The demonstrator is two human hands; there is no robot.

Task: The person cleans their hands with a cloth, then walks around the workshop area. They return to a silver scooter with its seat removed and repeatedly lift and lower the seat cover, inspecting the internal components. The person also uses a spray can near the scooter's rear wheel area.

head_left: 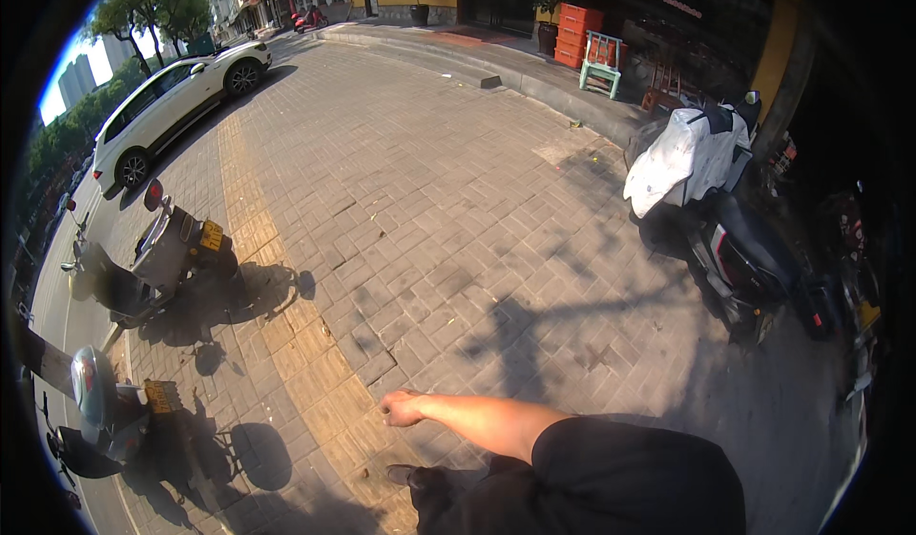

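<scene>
My right hand point(402, 408) hangs over the paved ground at the end of my bare forearm, below a black sleeve point(630, 473). Its fingers are curled closed; what they hold, if anything, is hidden. No object outside the hand is touched by it. Beneath it runs a yellowish strip of paving point(329, 382), and the tip of a dark shoe point(401, 475) shows just below. My left hand is out of the picture.
Two parked scooters, a nearer one point(100, 401) and a farther one point(162, 258), stand at the left. Beyond them is a white car point(181, 96). A scooter with a white cover point(687, 153) stands right. Orange crates point(575, 34) and a pale green chair point(601, 62) sit behind the kerb point(534, 86).
</scene>
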